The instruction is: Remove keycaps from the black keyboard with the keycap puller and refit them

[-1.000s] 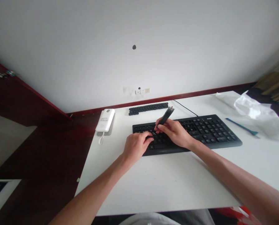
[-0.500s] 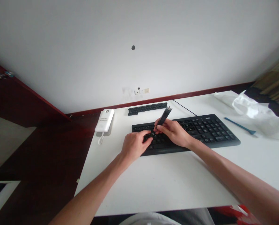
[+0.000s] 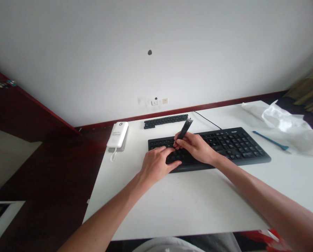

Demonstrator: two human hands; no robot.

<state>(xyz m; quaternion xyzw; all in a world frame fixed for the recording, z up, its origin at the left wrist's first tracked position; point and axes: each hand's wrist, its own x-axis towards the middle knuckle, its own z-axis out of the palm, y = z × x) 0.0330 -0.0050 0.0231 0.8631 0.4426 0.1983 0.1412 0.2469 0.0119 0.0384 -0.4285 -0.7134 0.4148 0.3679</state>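
A black keyboard (image 3: 247, 143) lies across the white table, and some of its key places look bare. My right hand (image 3: 194, 148) rests over its left half, shut on a slim black pen-like tool (image 3: 184, 130). The tool leans to the right with a shiny upper end, and its lower tip is hidden by my fingers. My left hand (image 3: 158, 162) lies on the left end of the keyboard with thumb and index finger apart, the index fingertip close to the tool's lower end. No object shows between those fingers.
Loose black keycaps (image 3: 165, 121) stand in rows behind the keyboard. A white power bank (image 3: 117, 135) with a strap lies at the left. To the right are a blue brush-like tool (image 3: 270, 140) and a crumpled white plastic bag (image 3: 282, 119). A cable (image 3: 207, 120) runs toward the wall.
My left hand has moved slightly right, and its thumb and index finger have spread from a near pinch at the tool's tip. My right hand stays almost in place with the tool.
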